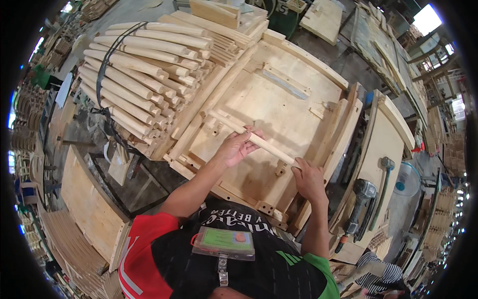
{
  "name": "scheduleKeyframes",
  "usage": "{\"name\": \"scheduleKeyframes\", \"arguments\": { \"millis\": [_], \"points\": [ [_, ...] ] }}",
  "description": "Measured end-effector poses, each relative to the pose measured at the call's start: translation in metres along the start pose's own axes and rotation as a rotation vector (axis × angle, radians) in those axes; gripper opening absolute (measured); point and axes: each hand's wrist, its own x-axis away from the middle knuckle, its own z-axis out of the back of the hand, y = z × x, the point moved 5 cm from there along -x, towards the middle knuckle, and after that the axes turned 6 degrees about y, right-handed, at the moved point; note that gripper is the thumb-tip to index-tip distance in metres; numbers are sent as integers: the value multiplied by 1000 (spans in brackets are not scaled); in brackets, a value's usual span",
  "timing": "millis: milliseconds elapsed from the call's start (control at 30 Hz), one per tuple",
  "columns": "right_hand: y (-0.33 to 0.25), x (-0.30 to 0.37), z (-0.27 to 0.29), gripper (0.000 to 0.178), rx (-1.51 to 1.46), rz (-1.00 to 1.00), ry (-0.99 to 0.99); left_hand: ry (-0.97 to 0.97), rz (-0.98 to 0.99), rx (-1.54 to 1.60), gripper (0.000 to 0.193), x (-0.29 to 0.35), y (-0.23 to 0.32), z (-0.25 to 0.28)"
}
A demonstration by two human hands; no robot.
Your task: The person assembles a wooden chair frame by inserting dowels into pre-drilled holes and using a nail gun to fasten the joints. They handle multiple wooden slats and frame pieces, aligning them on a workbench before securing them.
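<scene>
One rod (271, 148) aslant above the bench (289, 122): pinched near the middle between thumb and fingers of the left hand (234, 149), clasped at its right end in the closed right hand (309, 180). Looks partway through handling, not yet set down. Cannot tell finished from pending in the tied bundle (139, 67) to the left, nor judge the number remaining.
</scene>
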Motion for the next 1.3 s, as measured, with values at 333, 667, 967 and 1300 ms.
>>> {"name": "scheduleKeyframes", "arguments": {
  "millis": [333, 667, 967, 1300],
  "points": [
    [3, -3, -25, 26, -26, 39, 12, 310, 35, -110, 24, 1, -16, 36],
    [-4, 0, -35, 29, -243, 23, 112, 352, -2, -136, 24, 4, -12, 45],
    [5, 10, -57, 28, -347, -33, 100, 466, -85, -210, 23, 9, -18, 53],
    [2, 6, -73, 16, -22, 90, 262, 670, -177, -332, 24, 6, -17, 51]
  ]
}}
